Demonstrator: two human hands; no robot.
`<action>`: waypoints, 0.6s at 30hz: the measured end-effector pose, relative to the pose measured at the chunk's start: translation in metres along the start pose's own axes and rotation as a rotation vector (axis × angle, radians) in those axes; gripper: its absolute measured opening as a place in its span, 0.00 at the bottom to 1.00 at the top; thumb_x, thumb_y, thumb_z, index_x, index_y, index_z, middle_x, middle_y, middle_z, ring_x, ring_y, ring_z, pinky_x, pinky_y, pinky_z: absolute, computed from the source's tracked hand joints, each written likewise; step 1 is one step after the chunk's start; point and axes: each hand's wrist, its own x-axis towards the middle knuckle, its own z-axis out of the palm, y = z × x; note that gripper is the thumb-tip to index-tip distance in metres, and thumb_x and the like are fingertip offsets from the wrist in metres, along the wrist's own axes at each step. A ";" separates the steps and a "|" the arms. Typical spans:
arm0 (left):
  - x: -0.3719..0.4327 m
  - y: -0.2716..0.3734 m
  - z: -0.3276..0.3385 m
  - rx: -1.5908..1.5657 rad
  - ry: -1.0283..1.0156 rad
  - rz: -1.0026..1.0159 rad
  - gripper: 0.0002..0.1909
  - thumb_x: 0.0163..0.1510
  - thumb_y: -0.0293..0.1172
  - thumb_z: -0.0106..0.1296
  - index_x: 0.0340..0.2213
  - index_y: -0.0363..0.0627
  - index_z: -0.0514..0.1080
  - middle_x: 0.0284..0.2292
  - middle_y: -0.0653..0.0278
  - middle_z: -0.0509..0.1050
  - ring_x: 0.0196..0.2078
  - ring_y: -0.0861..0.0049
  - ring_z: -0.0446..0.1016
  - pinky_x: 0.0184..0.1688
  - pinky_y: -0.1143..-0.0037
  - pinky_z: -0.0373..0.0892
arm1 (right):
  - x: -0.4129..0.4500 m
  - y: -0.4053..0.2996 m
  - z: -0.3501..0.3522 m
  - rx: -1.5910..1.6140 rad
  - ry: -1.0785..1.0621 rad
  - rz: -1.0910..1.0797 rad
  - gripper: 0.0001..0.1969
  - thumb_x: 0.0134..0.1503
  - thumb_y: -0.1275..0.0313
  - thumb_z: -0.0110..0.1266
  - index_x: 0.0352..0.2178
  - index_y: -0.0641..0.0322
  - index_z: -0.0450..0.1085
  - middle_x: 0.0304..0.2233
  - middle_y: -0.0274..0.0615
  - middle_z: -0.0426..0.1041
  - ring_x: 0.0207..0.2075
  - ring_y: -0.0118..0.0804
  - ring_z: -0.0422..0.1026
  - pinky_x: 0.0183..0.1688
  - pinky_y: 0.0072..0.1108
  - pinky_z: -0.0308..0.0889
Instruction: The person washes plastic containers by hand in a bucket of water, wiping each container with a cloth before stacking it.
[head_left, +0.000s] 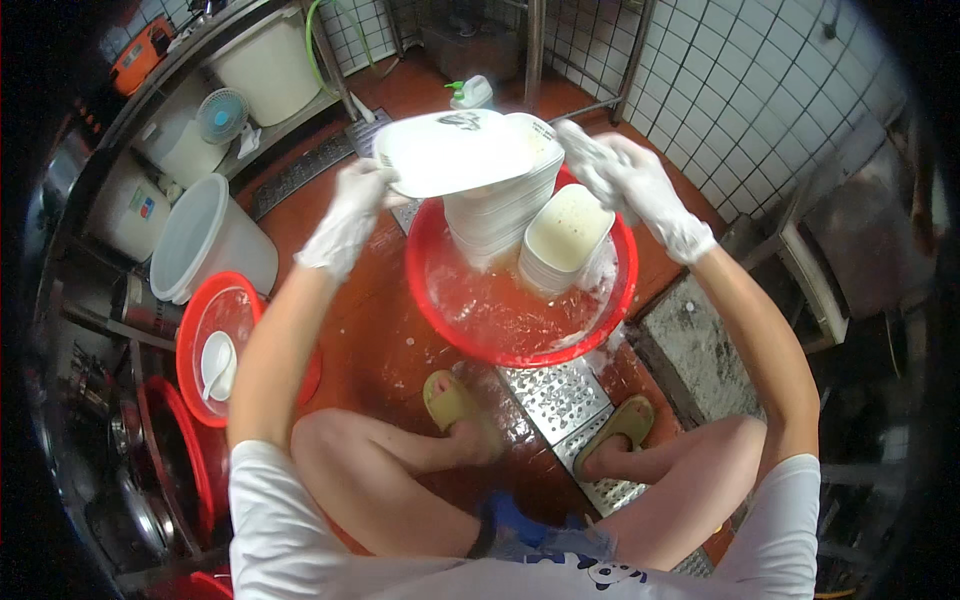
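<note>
My left hand (365, 182), in a thin white glove, grips the left edge of a white rectangular plate with rounded corners (450, 154). The plate is held over a tall stack of similar white dishes (502, 217). This stack stands in a red plastic basin (517, 322) of cloudy water. A shorter stack of deeper, cream-coloured dishes (568, 229) stands beside it in the basin. To the right of the plate, my right hand (619, 169), gloved too, is closed on a crumpled whitish cloth (592, 161); both are blurred.
A smaller red basin (196, 390) holding a white bowl (219, 360) and a spoon stands at left, near a large translucent tub (187, 240). A bottle with a green pump (474, 91) stands behind the basin. Metal drain covers (559, 401) cross the wet floor between my slippered feet.
</note>
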 end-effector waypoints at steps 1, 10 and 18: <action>0.016 -0.019 0.010 -0.070 -0.011 -0.028 0.08 0.43 0.16 0.47 0.29 0.30 0.64 0.26 0.56 0.69 0.25 0.71 0.72 0.28 0.72 0.76 | 0.015 -0.011 0.007 -0.043 -0.068 0.010 0.11 0.52 0.73 0.45 0.37 0.65 0.67 0.27 0.34 0.70 0.25 0.25 0.68 0.30 0.16 0.65; 0.023 -0.079 0.082 0.263 0.238 0.179 0.09 0.49 0.24 0.49 0.30 0.27 0.65 0.18 0.55 0.71 0.15 0.73 0.72 0.14 0.77 0.68 | 0.104 0.073 0.046 -0.729 0.091 -0.502 0.22 0.45 0.67 0.54 0.44 0.56 0.66 0.39 0.48 0.70 0.41 0.46 0.68 0.45 0.29 0.63; 0.014 -0.269 0.112 0.248 -0.311 -0.448 0.20 0.55 0.42 0.38 0.40 0.37 0.63 0.38 0.56 0.69 0.34 0.69 0.69 0.29 0.68 0.66 | 0.039 0.299 0.037 -0.211 0.600 0.413 0.31 0.43 0.64 0.55 0.48 0.69 0.57 0.44 0.61 0.63 0.49 0.53 0.60 0.53 0.32 0.54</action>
